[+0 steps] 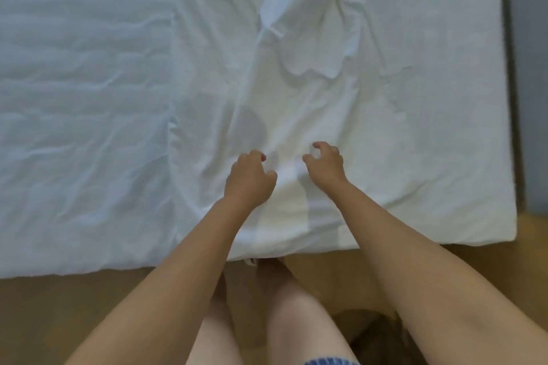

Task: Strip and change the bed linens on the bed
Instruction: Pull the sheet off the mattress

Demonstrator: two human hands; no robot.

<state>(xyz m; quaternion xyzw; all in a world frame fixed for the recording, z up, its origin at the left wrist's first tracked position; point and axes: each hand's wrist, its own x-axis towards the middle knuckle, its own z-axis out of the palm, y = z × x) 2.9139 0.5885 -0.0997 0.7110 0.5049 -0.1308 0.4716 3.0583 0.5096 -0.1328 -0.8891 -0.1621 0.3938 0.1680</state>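
Plainly, the white sheet lay rumpled across the mattress, reaching down to its near edge; the left hand and right hand hovered side by side above it near that edge, fingers half-curled, thumbs apart, holding nothing.

Loose sheet: thin white woven cloth, matt, heavily creased. Mattress cover: white cloth, matt, with a fine pebbled, towel-like texture on the right portion and rippled puckering on the left. Floor: wood-look surface, warm brown, smooth, low sheen. Shorts: striped blue-and-white cloth, matt.
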